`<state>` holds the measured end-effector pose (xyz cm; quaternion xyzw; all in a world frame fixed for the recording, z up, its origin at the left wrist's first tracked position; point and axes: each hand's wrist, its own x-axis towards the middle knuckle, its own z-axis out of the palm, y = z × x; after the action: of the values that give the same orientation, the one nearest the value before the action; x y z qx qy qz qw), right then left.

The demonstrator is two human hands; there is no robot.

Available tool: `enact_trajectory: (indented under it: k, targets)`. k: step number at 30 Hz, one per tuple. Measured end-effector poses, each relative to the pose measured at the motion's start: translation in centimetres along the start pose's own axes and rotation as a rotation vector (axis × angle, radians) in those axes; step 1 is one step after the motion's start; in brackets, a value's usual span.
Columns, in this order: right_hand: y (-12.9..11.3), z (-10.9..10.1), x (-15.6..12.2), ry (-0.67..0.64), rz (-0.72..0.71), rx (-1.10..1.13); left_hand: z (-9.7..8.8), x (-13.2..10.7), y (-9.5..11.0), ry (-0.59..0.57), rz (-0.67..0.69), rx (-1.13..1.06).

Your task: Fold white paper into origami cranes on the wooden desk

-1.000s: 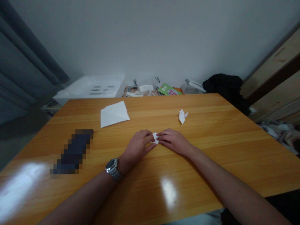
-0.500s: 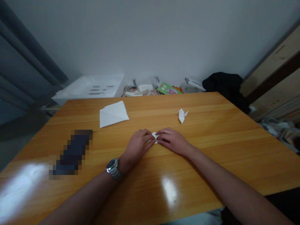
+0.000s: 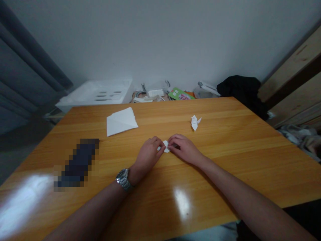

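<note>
A small piece of folded white paper [image 3: 166, 146] lies at the middle of the wooden table, partly hidden by fingers. My left hand [image 3: 149, 152] pinches its left side between thumb and fingers; a metal watch [image 3: 123, 179] is on that wrist. From the other side, my right hand [image 3: 184, 149] has its thumb and fingertips closed on the paper's right part. Beyond the right hand stands a small folded white paper figure [image 3: 194, 123] with pointed tips, touched by neither hand.
White paper sheets [image 3: 121, 122] lie at the back left of the table [image 3: 225, 134]. A blurred-out dark flat object [image 3: 80, 162] rests at the left. Behind the far edge are a white slotted tray [image 3: 100, 93], a green booklet [image 3: 179, 94] and dark cloth [image 3: 240, 90].
Both hands remain at the paper. The fingertips have shifted slightly, and the gap between my right thumb and index finger looks wider, with a bit more paper showing between the hands.
</note>
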<state>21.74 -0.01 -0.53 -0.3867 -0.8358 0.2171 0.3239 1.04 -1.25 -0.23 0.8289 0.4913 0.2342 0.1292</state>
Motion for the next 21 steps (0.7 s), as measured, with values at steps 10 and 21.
enact_trajectory:
  k: [10, 21]
  targets:
    - [-0.37, 0.23, 0.28, 0.046, 0.129, 0.083, 0.3, -0.29, -0.38, 0.07, -0.01, -0.167]
    - [-0.73, 0.05, 0.37, 0.055, 0.176, 0.106, 0.28, -0.2, -0.54, 0.047, -0.028, -0.233]
